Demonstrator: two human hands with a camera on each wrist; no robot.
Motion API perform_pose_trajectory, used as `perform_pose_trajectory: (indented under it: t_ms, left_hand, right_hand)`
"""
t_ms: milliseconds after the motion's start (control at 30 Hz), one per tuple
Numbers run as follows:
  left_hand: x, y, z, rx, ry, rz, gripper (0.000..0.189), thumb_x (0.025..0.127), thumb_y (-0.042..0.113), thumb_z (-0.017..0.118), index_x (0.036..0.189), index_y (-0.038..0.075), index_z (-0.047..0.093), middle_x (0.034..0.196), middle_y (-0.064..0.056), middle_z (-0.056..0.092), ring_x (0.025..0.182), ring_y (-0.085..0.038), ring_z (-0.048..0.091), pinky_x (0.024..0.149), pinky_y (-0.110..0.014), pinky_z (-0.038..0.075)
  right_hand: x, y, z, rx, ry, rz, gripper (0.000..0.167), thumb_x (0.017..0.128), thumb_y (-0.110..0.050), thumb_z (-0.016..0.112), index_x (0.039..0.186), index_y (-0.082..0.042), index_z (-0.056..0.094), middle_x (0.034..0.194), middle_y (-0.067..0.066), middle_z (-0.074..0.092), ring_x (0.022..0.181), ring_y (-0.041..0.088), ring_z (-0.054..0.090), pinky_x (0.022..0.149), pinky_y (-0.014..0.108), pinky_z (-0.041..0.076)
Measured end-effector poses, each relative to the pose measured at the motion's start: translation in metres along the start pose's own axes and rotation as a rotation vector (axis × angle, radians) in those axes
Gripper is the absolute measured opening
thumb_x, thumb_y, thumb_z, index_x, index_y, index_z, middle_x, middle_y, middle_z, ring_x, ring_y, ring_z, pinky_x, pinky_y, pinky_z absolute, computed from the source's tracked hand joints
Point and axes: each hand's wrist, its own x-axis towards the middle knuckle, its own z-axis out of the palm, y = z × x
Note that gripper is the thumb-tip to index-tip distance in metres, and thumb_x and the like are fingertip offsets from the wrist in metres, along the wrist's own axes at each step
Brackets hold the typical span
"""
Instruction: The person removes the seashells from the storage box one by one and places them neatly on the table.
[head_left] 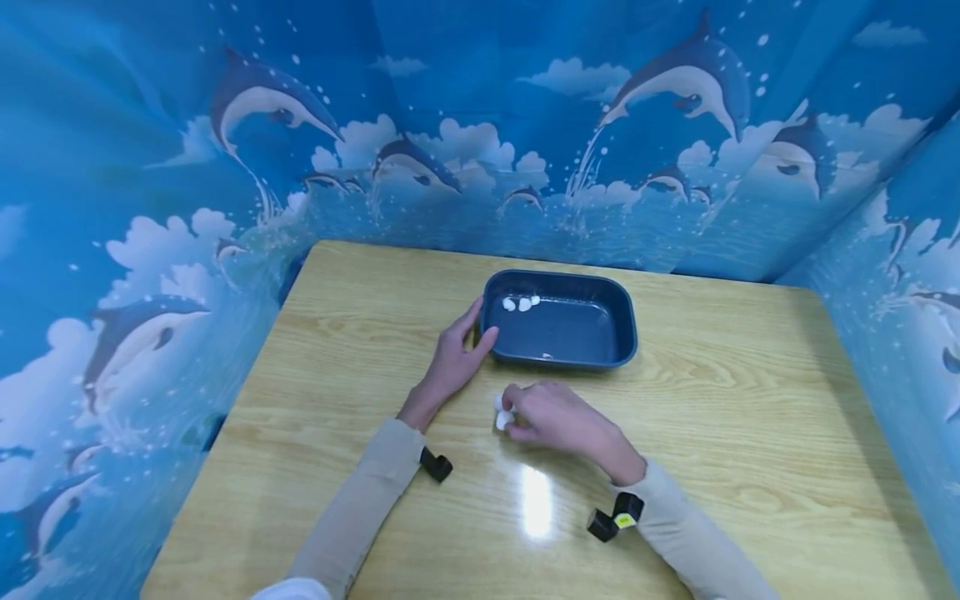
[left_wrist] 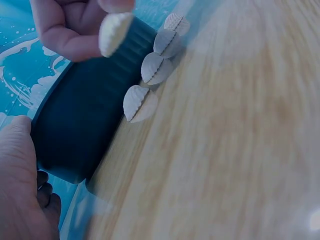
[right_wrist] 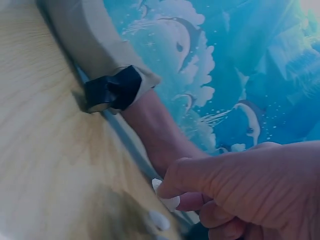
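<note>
My right hand [head_left: 558,417] pinches a white ribbed seashell [left_wrist: 114,35] between thumb and fingertips, just above the table. Several more white shells [left_wrist: 134,101] lie in a row on the wood beside the tub in the left wrist view; in the head view, the right hand partly hides the shells [head_left: 502,421]. At the left end of a dark blue rectangular tub [head_left: 557,365], my left hand [head_left: 452,354] holds the corner, its thumb at the front and its fingers along the side. Inside the tub, a few white shells [head_left: 524,305] rest near the back left.
The tub stands toward the back of a light wood-grain table [head_left: 360,375]. Blue cloth walls with dolphins [head_left: 480,108] close in the table behind and on both sides. Small black cameras [head_left: 437,465] are strapped at both wrists.
</note>
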Motion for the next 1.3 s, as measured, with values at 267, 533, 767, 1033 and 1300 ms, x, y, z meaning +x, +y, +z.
perform_pose_trajectory:
  t_ms: [267, 533, 767, 1033, 1300]
  left_hand:
    - [0.000, 0.001, -0.001, 0.009, 0.002, -0.006, 0.069, 0.109, 0.040, 0.056, 0.162, 0.002, 0.033, 0.166, -0.017, 0.037, 0.154, -0.020, 0.033, 0.127, -0.038, 0.031]
    - [0.001, 0.003, 0.000, 0.004, -0.004, -0.026, 0.068, 0.109, 0.036, 0.057, 0.162, 0.002, 0.032, 0.167, -0.016, 0.036, 0.154, -0.019, 0.033, 0.127, -0.037, 0.030]
    - [0.000, 0.004, 0.001, 0.005, 0.006, -0.037, 0.065, 0.108, 0.028, 0.059, 0.162, 0.002, 0.033, 0.167, -0.016, 0.036, 0.154, -0.020, 0.033, 0.127, -0.038, 0.030]
    - [0.000, 0.004, 0.001, 0.007, 0.006, -0.036, 0.065, 0.108, 0.028, 0.059, 0.162, 0.002, 0.033, 0.167, -0.017, 0.036, 0.154, -0.021, 0.033, 0.127, -0.040, 0.030]
    - [-0.001, 0.002, 0.000, -0.012, 0.001, -0.002, 0.069, 0.108, 0.040, 0.057, 0.162, 0.004, 0.033, 0.167, -0.017, 0.036, 0.154, -0.020, 0.033, 0.127, -0.039, 0.030]
  right_hand:
    - [0.005, -0.004, 0.014, -0.035, -0.044, -0.001, 0.013, 0.093, -0.023, 0.075, 0.101, -0.013, 0.070, 0.076, -0.010, 0.064, 0.060, 0.004, 0.052, 0.058, 0.021, 0.049]
    - [0.005, -0.007, 0.021, -0.069, -0.028, -0.027, 0.012, 0.091, -0.021, 0.075, 0.098, -0.013, 0.069, 0.074, -0.011, 0.059, 0.059, 0.003, 0.049, 0.055, 0.019, 0.047]
    - [0.006, -0.006, 0.023, -0.083, -0.026, -0.045, 0.014, 0.091, -0.021, 0.075, 0.101, -0.012, 0.070, 0.073, -0.012, 0.058, 0.058, 0.002, 0.048, 0.055, 0.018, 0.046]
    - [0.006, -0.009, 0.018, -0.074, -0.050, -0.028, 0.015, 0.094, -0.023, 0.074, 0.103, -0.012, 0.069, 0.073, -0.011, 0.059, 0.059, 0.005, 0.051, 0.057, 0.021, 0.048]
    - [0.001, -0.011, -0.005, 0.020, -0.014, -0.023, 0.025, 0.099, -0.026, 0.074, 0.116, -0.009, 0.071, 0.074, -0.010, 0.065, 0.058, 0.002, 0.049, 0.057, 0.020, 0.050]
